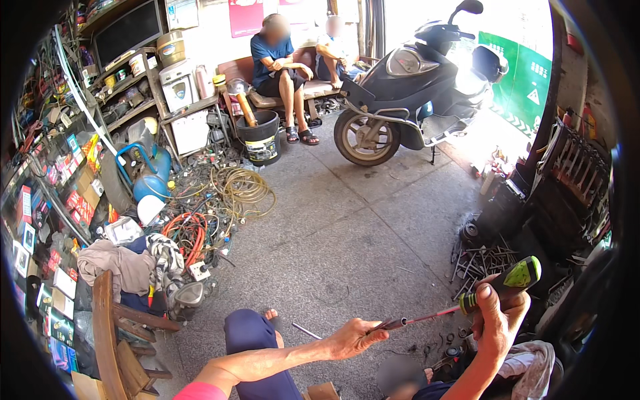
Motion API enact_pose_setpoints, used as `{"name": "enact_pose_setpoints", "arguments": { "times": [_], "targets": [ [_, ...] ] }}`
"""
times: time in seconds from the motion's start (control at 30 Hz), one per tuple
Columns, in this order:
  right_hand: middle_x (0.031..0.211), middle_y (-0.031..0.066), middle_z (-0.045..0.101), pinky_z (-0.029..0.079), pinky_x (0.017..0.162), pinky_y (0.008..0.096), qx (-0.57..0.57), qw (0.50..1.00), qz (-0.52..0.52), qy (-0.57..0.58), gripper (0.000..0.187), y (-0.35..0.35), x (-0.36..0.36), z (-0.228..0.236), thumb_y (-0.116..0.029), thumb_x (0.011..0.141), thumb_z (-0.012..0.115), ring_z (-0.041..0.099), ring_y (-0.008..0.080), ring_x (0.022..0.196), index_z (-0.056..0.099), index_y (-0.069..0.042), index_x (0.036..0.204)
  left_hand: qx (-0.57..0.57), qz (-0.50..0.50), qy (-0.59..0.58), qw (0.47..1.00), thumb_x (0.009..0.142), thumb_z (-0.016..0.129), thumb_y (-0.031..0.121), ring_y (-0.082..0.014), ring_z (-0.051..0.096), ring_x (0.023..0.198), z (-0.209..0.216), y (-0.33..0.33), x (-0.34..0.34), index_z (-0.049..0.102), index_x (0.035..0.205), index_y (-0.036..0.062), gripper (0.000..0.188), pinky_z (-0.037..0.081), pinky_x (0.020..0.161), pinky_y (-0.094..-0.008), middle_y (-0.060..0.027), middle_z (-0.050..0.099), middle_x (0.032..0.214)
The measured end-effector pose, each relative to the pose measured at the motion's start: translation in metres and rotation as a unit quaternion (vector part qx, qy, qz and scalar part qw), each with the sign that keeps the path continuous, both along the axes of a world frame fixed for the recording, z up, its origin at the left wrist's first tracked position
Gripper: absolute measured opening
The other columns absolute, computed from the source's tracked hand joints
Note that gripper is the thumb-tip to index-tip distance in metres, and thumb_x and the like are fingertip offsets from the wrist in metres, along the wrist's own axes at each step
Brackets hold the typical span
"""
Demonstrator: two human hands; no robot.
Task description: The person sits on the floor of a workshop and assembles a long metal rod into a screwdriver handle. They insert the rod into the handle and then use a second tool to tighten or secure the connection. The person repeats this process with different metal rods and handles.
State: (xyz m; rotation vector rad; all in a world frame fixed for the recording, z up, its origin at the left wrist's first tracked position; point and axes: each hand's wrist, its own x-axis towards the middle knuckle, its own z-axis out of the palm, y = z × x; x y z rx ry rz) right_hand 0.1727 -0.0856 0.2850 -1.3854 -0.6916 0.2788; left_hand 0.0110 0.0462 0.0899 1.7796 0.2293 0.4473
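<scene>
L hand (pixel 352 339) pinches the dark metal tip of a long screwdriver (pixel 460 305), fingers closed round the shaft end; forearm comes in from lower edge, pink sleeve at the bottom. R hand (pixel 497 321) grips the green and black handle, fist shut, handle butt poking up toward upper right. Tool runs between both hands, slightly tilted, red shaft in the middle, held above the grey concrete floor (pixel 347 227) w/ the person's knee in dark blue trousers (pixel 250 333) just left of the L hand.

Far left: shelves crammed w/ boxed parts (pixel 53 200), wooden chair (pixel 117 333) draped w/ cloths. Next, a blue compressor tank (pixel 150 180), tangle of cables and hoses (pixel 213 207). Then a black bucket (pixel 261 137) near two people seated on a bench (pixel 293 90) at the back. Right of centre, a dark scooter (pixel 413 87) parked near the bright doorway. Far right: pile of loose metal tools (pixel 480 263) on the floor, rack of spanners (pixel 577 163) on the wall.
</scene>
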Motion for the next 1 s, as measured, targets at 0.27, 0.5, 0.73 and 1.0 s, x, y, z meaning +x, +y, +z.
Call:
{"name": "enact_pose_setpoints", "arguments": {
  "times": [0.27, 0.5, 0.73, 1.0],
  "targets": [
    [0.062, 0.0031, 0.056, 0.024, 0.031, 0.0184, 0.041, 0.999, -0.028, 0.011, 0.028, -0.007, 0.009, -0.006, -0.022, 0.079, 0.076, 0.036, 0.0040, 0.033, 0.059, 0.000, 0.085, 0.008, -0.019, -0.006, 1.000, 0.091, 0.038, 0.063, -0.0063, 0.030, 0.043, 0.005, 0.000, 0.001, 0.054, 0.076, 0.0055, 0.061, 0.024, 0.038, -0.0288, 0.0043, 0.030, 0.049],
    [0.062, 0.0031, 0.055, 0.024, 0.031, 0.0185, 0.060, 0.998, -0.032, 0.012, 0.023, -0.005, 0.006, -0.007, -0.018, 0.082, 0.071, 0.036, 0.0041, 0.033, 0.059, 0.001, 0.085, -0.019, 0.001, -0.010, 1.000, 0.091, 0.039, 0.063, -0.0068, 0.029, 0.045, 0.008, 0.000, 0.000, 0.055, 0.077, 0.0049, 0.061, 0.024, 0.039, -0.0294, 0.0038, 0.030, 0.051],
    [0.063, 0.0040, 0.057, 0.028, 0.035, 0.0193, 0.040, 0.999, -0.036, 0.004, 0.022, -0.010, -0.004, 0.008, -0.018, 0.079, 0.071, 0.040, 0.0059, 0.037, 0.060, 0.000, 0.084, -0.041, -0.027, 0.002, 0.999, 0.090, 0.043, 0.062, -0.0072, 0.031, 0.049, 0.002, 0.002, 0.006, 0.055, 0.078, 0.0043, 0.060, 0.027, 0.042, -0.0301, 0.0035, 0.031, 0.054],
    [0.060, 0.0018, 0.060, 0.032, 0.039, 0.0190, -0.026, 0.999, 0.024, -0.007, 0.026, -0.007, 0.003, 0.015, -0.026, 0.079, 0.073, 0.044, 0.0044, 0.041, 0.066, -0.001, 0.082, -0.038, 0.012, 0.016, 0.999, 0.091, 0.048, 0.059, -0.0059, 0.035, 0.057, -0.001, 0.003, -0.003, 0.052, 0.074, 0.0045, 0.058, 0.029, 0.047, -0.0292, 0.0038, 0.036, 0.058]
  ]
}}
